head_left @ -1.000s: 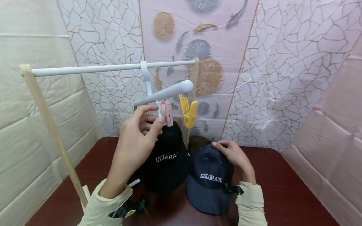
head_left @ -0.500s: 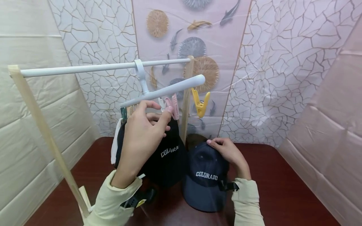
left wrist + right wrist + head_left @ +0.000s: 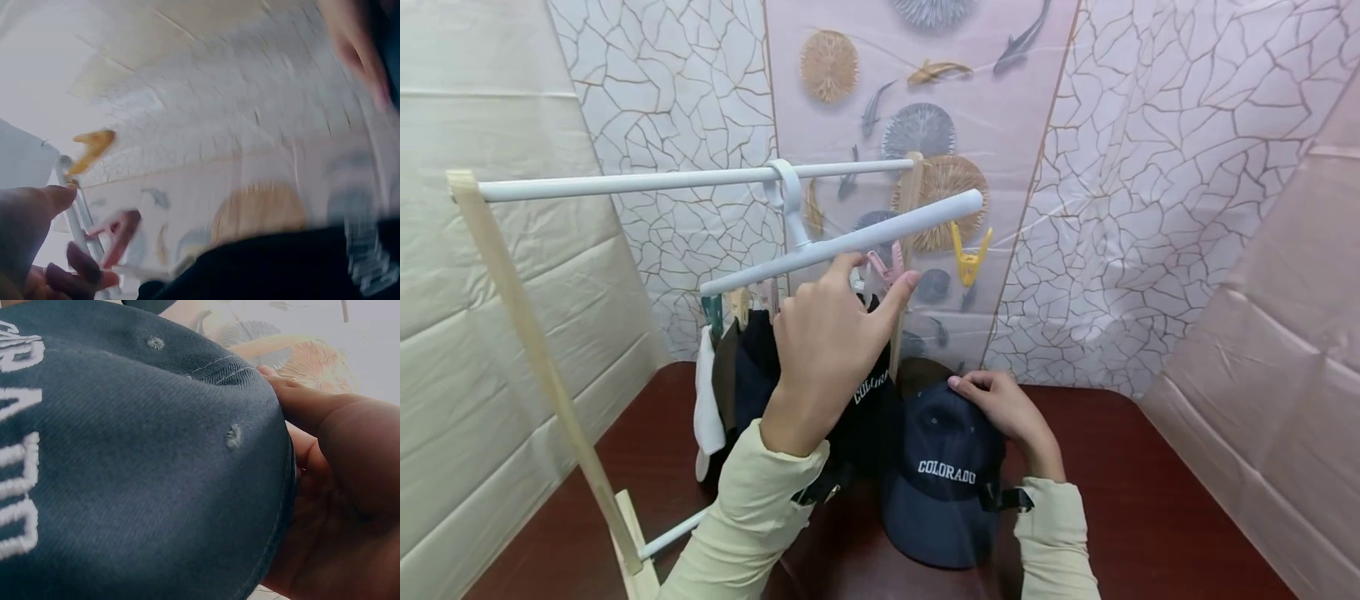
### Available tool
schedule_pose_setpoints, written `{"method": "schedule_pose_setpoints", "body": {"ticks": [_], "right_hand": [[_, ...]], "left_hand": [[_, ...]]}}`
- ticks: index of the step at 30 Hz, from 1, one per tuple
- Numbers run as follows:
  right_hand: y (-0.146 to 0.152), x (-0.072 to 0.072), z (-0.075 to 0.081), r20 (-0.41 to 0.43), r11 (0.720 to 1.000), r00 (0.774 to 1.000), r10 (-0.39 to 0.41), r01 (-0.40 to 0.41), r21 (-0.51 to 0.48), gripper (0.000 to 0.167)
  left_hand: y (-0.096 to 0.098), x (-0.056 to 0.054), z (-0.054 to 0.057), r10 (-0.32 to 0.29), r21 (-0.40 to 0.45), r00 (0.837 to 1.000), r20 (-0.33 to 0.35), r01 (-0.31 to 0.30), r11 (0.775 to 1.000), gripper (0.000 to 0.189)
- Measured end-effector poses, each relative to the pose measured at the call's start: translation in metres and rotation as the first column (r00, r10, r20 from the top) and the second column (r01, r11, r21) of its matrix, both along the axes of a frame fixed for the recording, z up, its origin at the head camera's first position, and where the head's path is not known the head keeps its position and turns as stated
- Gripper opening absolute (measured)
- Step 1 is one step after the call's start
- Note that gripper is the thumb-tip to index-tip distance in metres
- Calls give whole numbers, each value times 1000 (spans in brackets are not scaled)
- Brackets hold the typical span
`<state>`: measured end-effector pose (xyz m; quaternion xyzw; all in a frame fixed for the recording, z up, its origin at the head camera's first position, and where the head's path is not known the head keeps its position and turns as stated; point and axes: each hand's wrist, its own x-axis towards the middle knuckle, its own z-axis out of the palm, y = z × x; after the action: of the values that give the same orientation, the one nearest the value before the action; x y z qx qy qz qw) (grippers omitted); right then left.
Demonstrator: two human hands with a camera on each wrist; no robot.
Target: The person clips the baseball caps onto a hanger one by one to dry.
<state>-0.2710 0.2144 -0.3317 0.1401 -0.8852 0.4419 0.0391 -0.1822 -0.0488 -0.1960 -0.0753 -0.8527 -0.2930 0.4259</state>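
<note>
My right hand [image 3: 1011, 408] pinches the crown of a navy baseball cap [image 3: 940, 442] lettered COLORADO, its brim pointing down toward me. In the right wrist view the thumb lies against the fabric [image 3: 144, 462] near the top, with the other fingers behind. My left hand [image 3: 827, 337] is raised under a white clip hanger [image 3: 850, 242], thumb and index finger spread on either side of a pink clothespin [image 3: 887, 265]. In the left wrist view the thumb stands apart from that pink clothespin [image 3: 123, 234]. A black COLORADO cap [image 3: 865, 442] hangs below, partly hidden by my left hand and sleeve.
The hanger hooks over the white rod [image 3: 625, 185] of a wooden-legged rack. From its right part hangs a yellow clothespin [image 3: 970, 257]. Left of my hand, a green clothespin [image 3: 712, 312] and other clips hold several caps, including a white one [image 3: 707, 400]. The dark red table [image 3: 1135, 492] lies beneath.
The hanger has swung, its right end moving right and up with the yellow clothespin. My left hand has moved right and its thumb and index have spread. The right hand still holds the navy cap.
</note>
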Motion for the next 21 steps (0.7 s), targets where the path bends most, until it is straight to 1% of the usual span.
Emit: {"method": "schedule_pose_setpoints", "body": {"ticks": [1, 2, 4, 6, 7, 8, 9, 11, 13, 15, 17, 18, 19, 21], "right_hand": [[0, 0, 0, 3, 1000, 1000, -1, 1, 1, 38], [0, 0, -1, 7, 1000, 1000, -3, 3, 1, 38], [0, 0, -1, 13, 1000, 1000, -4, 4, 6, 39], [0, 0, -1, 14, 1000, 1000, -6, 5, 11, 39], [-1, 1, -1, 15, 1000, 1000, -4, 4, 10, 39], [-2, 0, -1, 13, 1000, 1000, -4, 4, 10, 39], [-3, 0, -1, 11, 1000, 1000, -2, 2, 12, 39], [-4, 0, -2, 7, 1000, 1000, 7, -7, 13, 39], [-5, -1, -2, 6, 1000, 1000, 14, -15, 17, 38], [-5, -1, -2, 7, 1000, 1000, 14, -14, 25, 39], [-4, -1, -2, 11, 999, 1000, 9, -10, 32, 40], [-4, -1, -2, 14, 999, 1000, 6, -6, 34, 41], [-3, -1, -2, 17, 999, 1000, 5, -5, 35, 42], [-2, -1, -2, 22, 999, 1000, 3, -4, 38, 43]], "left_hand": [[1, -2, 0, -34, 7, 999, 39, 34, 999, 74], [2, -3, 1, -74, 18, 993, 87, 73, 997, 75], [2, -7, 1, -146, 43, 974, 175, 141, 989, 78], [2, -11, 0, -218, 84, 949, 230, 204, 975, 79], [1, -13, -1, -250, 104, 938, 241, 231, 967, 78], [0, -14, -2, -277, 124, 930, 242, 253, 959, 77], [-1, -16, -3, -294, 141, 927, 231, 267, 953, 75], [-2, -18, -6, -310, 169, 930, 195, 280, 945, 70], [-2, -19, -8, -292, 182, 945, 149, 264, 947, 64], [-1, -18, -8, -235, 175, 966, 108, 214, 961, 63], [1, -16, -8, -151, 150, 986, 70, 139, 979, 62], [1, -14, -8, -104, 134, 993, 53, 96, 986, 62], [2, -13, -8, -56, 118, 998, 37, 52, 992, 62], [3, -10, -7, 31, 88, 999, 9, -31, 996, 64]]}}
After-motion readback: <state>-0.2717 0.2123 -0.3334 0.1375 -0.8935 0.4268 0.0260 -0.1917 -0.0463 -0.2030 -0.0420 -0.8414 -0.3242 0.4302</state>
